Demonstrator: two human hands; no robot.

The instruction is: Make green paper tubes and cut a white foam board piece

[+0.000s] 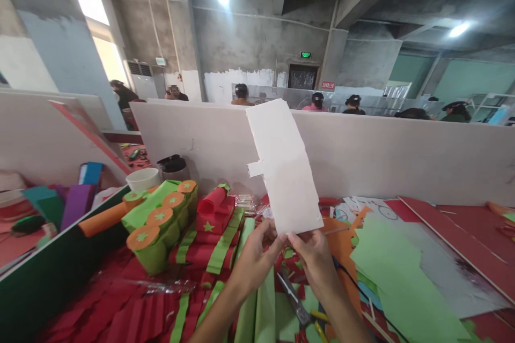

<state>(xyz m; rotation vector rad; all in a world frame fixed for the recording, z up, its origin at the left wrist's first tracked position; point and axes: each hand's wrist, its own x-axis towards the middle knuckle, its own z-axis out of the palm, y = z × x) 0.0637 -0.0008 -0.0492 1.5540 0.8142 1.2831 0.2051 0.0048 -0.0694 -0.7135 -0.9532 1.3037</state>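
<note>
A white cardboard piece (287,166), long and slightly bent, stands upright in front of me, with a small tab sticking out on its left side. Its lower edge is pinched by my left hand (261,246) and my right hand (311,252), thumbs close together in front and the other fingers behind, partly hidden. Below the hands lie scissors (295,300) with yellow handles. To the left stands a green and orange paper tank model (159,214) with star-marked round ends. Beside it sits a red paper model (215,220) with green strips and a star.
Light green paper sheets (406,273) and an orange sheet (338,241) lie on the right. Red paper pieces (120,289) cover the left. A white partition (209,139) runs across the back, with a dark-lidded bottle (173,166) and a white bowl (142,178) before it. Several people sit beyond.
</note>
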